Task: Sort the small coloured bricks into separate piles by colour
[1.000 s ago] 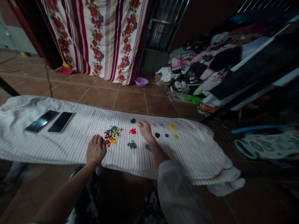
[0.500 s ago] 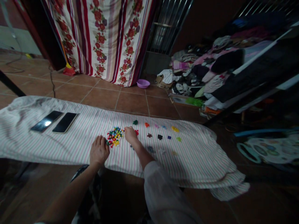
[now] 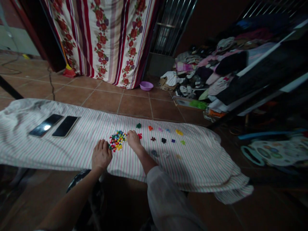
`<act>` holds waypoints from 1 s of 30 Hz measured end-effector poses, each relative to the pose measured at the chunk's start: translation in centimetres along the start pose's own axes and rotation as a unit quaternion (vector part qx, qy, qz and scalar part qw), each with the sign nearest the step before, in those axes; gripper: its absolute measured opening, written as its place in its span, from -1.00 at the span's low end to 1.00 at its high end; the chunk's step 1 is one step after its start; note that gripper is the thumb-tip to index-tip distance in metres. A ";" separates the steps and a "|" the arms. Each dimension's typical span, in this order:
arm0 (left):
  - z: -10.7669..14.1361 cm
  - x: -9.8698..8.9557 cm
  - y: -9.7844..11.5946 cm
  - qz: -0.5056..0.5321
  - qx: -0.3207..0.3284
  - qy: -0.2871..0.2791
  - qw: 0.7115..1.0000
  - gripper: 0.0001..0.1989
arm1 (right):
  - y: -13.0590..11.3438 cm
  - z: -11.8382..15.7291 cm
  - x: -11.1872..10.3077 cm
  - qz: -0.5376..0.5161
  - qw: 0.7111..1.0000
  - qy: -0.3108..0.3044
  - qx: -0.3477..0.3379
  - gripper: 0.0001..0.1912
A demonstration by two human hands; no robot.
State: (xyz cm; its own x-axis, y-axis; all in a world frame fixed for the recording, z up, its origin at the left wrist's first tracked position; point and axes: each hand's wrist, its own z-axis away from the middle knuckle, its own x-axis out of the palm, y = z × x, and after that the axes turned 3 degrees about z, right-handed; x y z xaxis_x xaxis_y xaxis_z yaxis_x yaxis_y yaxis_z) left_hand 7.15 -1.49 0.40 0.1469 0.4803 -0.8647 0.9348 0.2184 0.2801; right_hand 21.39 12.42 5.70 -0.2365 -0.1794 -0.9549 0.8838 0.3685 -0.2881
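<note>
A heap of small multicoloured bead-like pieces (image 3: pixel 117 138) lies on the striped cloth (image 3: pixel 84 150) between my hands. My left hand (image 3: pixel 101 154) rests at its left edge, palm down, fingers curled in; whatever is under them is hidden. On the heap's right side, my right hand (image 3: pixel 133 140) has its fingers pinched together, and anything between them is too small to make out. Single-colour groups lie further right: dark green (image 3: pixel 138 125), red (image 3: pixel 140 136), orange (image 3: pixel 150 128), brown (image 3: pixel 153 139), black (image 3: pixel 164 140), yellow (image 3: pixel 179 132), light green (image 3: pixel 183 142) and several more.
Two phones (image 3: pixel 64 126) lie on the cloth at the left. Beyond the table are a purple basin (image 3: pixel 146 85), a floral curtain (image 3: pixel 113 41) and a red-and-yellow broom (image 3: pixel 69 71) on the tiled floor. Heaped clothes (image 3: pixel 204 70) fill the back right.
The whole view has shifted slightly, so everything sits a little further left. Both hands keep nearly the same places beside the heap of pieces.
</note>
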 end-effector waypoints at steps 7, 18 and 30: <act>-0.1 0.1 0.0 0.000 -0.002 0.003 1.000 -0.59 | 0.6 -0.2 0.6 -0.062 0.997 0.031 -0.036 -0.75; -0.1 -0.2 0.0 -0.007 0.003 -0.006 1.000 -0.59 | 1.3 -0.7 1.1 -0.098 0.991 0.085 -0.044 -0.83; -0.1 -0.3 0.1 0.009 -0.005 -0.001 1.000 -0.60 | 4.0 -1.0 0.3 -0.103 0.988 0.115 -0.014 -0.79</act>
State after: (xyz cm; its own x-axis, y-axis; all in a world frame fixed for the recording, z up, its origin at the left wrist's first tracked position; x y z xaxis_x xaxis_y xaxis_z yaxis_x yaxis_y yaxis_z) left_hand 7.18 -1.51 0.70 0.1642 0.4823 -0.8605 0.9289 0.2180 0.2994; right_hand 24.47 14.73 4.19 -0.4983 -0.0426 -0.8660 0.7966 0.3718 -0.4767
